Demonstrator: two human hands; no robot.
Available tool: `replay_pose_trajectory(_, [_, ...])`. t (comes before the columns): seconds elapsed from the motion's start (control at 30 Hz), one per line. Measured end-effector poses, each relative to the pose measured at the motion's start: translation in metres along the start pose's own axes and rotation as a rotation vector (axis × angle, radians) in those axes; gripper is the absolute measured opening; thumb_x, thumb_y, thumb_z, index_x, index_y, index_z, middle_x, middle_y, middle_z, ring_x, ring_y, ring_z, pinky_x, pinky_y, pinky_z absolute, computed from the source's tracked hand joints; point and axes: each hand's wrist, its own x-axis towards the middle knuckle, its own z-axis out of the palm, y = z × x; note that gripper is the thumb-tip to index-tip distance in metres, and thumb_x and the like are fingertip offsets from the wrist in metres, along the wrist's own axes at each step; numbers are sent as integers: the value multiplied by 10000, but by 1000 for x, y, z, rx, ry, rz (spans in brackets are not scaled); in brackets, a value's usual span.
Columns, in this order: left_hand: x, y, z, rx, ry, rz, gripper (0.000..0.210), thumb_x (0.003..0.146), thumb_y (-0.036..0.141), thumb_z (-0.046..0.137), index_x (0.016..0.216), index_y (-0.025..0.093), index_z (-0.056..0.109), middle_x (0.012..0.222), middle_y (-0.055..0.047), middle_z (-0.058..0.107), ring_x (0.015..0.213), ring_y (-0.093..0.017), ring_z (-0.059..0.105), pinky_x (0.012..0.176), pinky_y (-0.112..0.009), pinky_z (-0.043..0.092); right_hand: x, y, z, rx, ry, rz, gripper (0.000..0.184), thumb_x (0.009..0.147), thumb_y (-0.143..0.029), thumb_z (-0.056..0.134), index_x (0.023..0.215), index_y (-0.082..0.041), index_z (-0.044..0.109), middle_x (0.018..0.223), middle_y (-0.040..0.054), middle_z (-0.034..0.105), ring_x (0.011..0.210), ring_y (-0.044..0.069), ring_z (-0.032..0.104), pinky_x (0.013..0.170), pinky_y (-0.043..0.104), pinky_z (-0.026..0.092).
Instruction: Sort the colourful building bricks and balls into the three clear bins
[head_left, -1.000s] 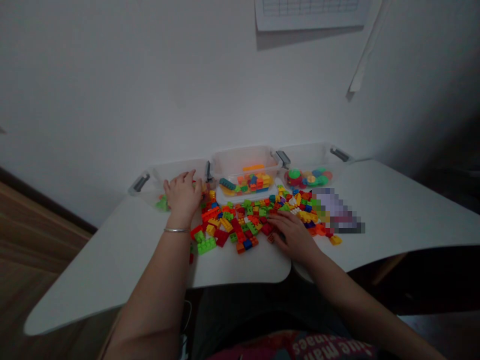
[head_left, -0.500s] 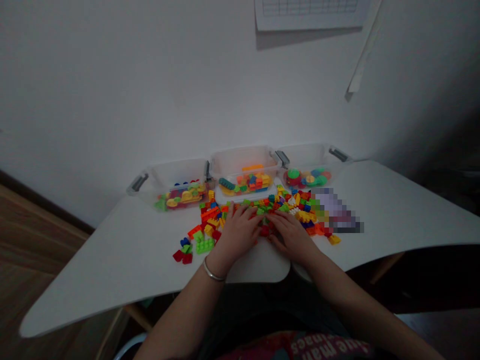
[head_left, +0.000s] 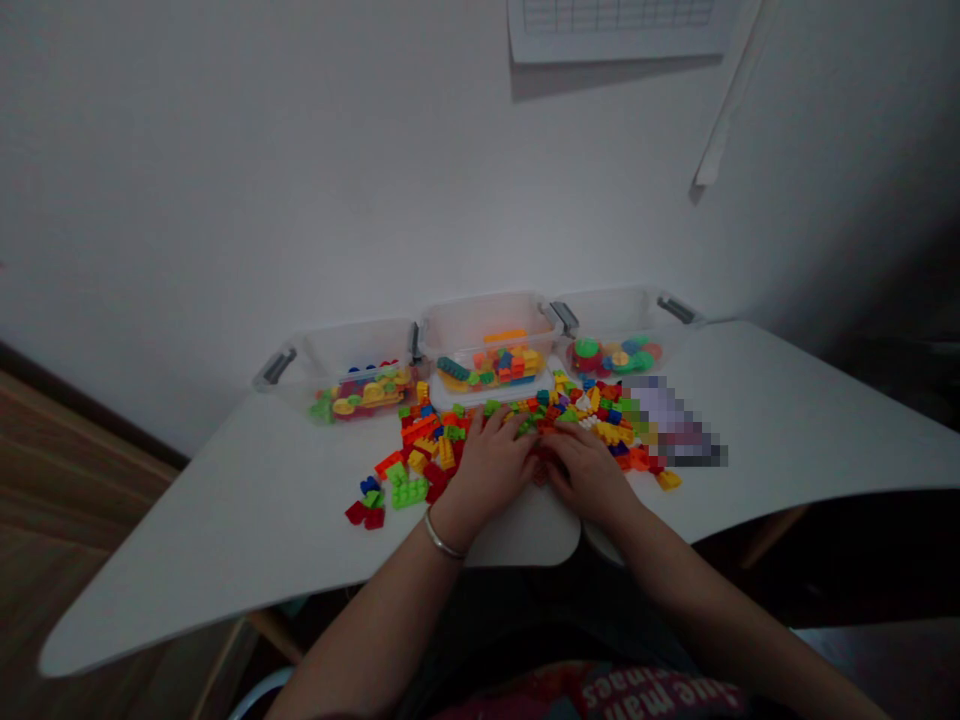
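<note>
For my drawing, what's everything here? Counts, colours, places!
Wall: one, greyish, back
Paper: one, white, on wall
Strip: one, whitish, beside paper
Woodwork: count unclear, brown, lower left
Tabletop: count unclear, white, centre
Bins: three, clear, along wall
Toys: many, multicoloured, inside bins
Flat piece: one, white, under middle bin
Bricks: many, multicoloured, on tabletop
Pixelated patch: one, purplish, beside bricks
Shirt: one, pinkish, bottom
Bracelet: one, silvery, left wrist
Left hand: one, bare, over bricks
Right hand: one, bare, beside left
</note>
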Motion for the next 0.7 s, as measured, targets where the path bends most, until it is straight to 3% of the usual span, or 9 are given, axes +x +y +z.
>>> replay_pose_trajectory(0.2, [4,1,10,58,8,56,314,925,369,547,1162,218,686,1354,-105,615,1314,-325,494,1137,-605,303,1,0,-2,-8,52,5,182,858,-125,534,911,-214,683,995,63,746,1173,301,562,1011,508,470])
replay_pose_trajectory(0.4, [3,0,11,59,4,28,284,926,340,527,1086,194,712,1333,-110,630,1312,-337,492,1130,-604,317,1,1,-1,-10,141,36,182,834,-126,571,928,-215,700,1071,66,734,1205,319,542,1037,542,458])
replay_pose_trajectory(0.7, [11,2,12,34,27,51,274,929,301,523,1068,176,724,1303,-113,643,1305,-344,490,1132,-609,326,1,3,2,-33,127,23,224,836,-141,563,976,-193,730,1104,84,725,1197,324,538,1041,546,462])
